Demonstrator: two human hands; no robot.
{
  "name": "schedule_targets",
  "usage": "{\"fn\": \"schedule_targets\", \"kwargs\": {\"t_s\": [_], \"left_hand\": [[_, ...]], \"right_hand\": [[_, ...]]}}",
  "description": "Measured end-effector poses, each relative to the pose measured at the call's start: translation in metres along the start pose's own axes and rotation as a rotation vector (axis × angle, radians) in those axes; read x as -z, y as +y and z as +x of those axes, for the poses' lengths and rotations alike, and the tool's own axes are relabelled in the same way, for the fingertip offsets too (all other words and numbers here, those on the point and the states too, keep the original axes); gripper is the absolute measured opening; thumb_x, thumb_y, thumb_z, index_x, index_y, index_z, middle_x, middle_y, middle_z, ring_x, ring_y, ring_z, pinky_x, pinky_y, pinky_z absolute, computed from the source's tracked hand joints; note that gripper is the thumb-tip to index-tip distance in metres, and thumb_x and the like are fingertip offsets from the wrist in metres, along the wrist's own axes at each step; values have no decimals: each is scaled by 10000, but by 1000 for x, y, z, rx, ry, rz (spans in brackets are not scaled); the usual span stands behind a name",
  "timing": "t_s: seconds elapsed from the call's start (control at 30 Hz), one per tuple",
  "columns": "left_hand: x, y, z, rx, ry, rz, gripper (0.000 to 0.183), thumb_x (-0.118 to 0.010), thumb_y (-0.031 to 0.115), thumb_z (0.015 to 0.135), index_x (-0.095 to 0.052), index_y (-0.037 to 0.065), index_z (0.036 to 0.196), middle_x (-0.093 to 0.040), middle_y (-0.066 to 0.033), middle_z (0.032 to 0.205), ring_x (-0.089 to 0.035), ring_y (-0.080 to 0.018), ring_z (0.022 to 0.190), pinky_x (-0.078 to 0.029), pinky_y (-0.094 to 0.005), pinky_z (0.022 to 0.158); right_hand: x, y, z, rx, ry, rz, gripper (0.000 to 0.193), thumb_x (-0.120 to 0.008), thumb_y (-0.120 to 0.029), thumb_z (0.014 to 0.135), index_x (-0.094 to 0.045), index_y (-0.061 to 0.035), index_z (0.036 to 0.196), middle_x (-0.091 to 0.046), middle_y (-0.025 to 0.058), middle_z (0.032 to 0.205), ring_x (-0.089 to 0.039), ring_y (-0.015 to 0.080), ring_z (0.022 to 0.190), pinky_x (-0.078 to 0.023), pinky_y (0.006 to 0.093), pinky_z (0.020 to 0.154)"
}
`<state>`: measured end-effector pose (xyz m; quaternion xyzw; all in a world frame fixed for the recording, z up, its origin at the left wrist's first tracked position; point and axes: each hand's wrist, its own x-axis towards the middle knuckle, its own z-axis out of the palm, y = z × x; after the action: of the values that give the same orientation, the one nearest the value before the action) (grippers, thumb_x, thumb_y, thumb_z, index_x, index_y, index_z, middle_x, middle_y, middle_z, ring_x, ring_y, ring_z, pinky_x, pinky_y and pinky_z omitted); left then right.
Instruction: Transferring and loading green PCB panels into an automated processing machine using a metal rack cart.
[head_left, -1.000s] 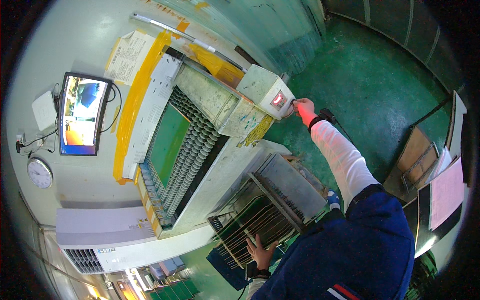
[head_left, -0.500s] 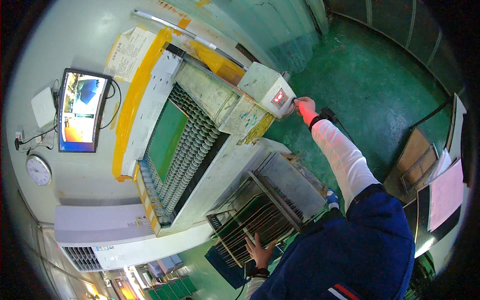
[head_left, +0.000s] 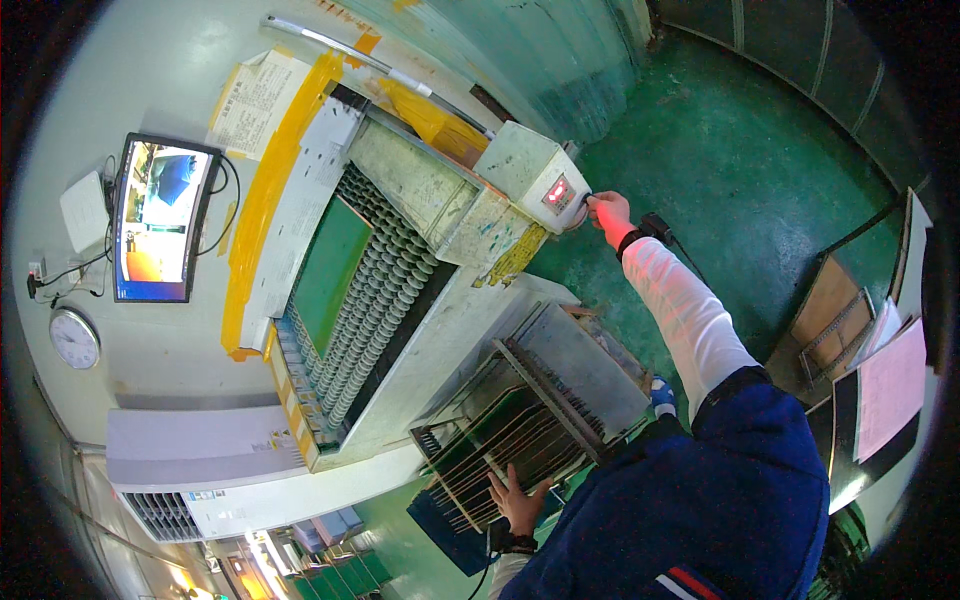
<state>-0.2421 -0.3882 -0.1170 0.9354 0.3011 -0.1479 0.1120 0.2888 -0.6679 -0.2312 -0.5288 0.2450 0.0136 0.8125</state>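
Observation:
My right hand (head_left: 610, 217) reaches to the grey control box (head_left: 520, 165). Its thumb and fingers are pinched on a small dark knob (head_left: 587, 200) beside the lit red display (head_left: 557, 191). Low in the middle, my left hand (head_left: 519, 502) has its fingers spread beside a rack (head_left: 548, 390) of upright thin panels (head_left: 500, 430); whether the fingertips touch the panels I cannot tell. A flat green panel (head_left: 335, 270) lies on the roller conveyor (head_left: 385, 290), out of reach of both hands.
A monitor (head_left: 165, 220) and a round clock (head_left: 75, 338) hang on the left wall. Below the conveyor stands a white air-conditioner-like unit (head_left: 210, 440). Boards and a pink sheet (head_left: 890, 390) stand at the right. Green floor (head_left: 730, 160) lies beyond my right arm.
The green panel sits very slightly farther along the rollers, toward the wall. Both hands keep their places, and the view has shifted a little.

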Motion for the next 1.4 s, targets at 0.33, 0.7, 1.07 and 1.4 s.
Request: {"fn": "schedule_targets", "kwargs": {"t_s": [0.33, 0.7, 1.07, 1.4], "left_hand": [[4, 4, -1, 3, 5, -7, 976, -730, 637, 622, -347, 228, 1421, -65, -212, 1516, -109, -486, 1351, -254, -593, 1035], [14, 5, -3, -52, 71, 5, 971, -667, 707, 630, -338, 249, 1420, -98, -206, 1510, -155, -512, 1327, -237, -610, 1031], [22, -10, -9, 102, 116, -100, 971, -730, 628, 594, -352, 271, 1414, -49, -180, 1528, -101, -490, 1361, -175, -652, 1028], [11, -28, -27, 82, 227, -268, 991, -797, 535, 510, -388, 313, 1386, -150, -112, 1528, -162, -446, 1362, -208, -649, 1020]], "right_hand": [[-1, -10, -8, -39, 4, 13, 201, -669, -164, 816, -599, -51, 966, -603, 16, 749, -531, 106, 613, -438, 270, 531], [9, 54, -90, -361, -566, -26, 239, -592, -176, 861, -471, -145, 658, -431, -27, 580, -360, 83, 450, -232, 262, 419], [-54, 122, -188, -409, -844, -559, 293, -686, -291, 793, -587, -72, 960, -576, 19, 786, -521, 121, 647, -416, 275, 594], [-186, 149, -318, 357, -1229, -996, 286, -727, -302, 782, -647, -27, 798, -588, -12, 697, -527, 96, 663, -442, 270, 624]]}}
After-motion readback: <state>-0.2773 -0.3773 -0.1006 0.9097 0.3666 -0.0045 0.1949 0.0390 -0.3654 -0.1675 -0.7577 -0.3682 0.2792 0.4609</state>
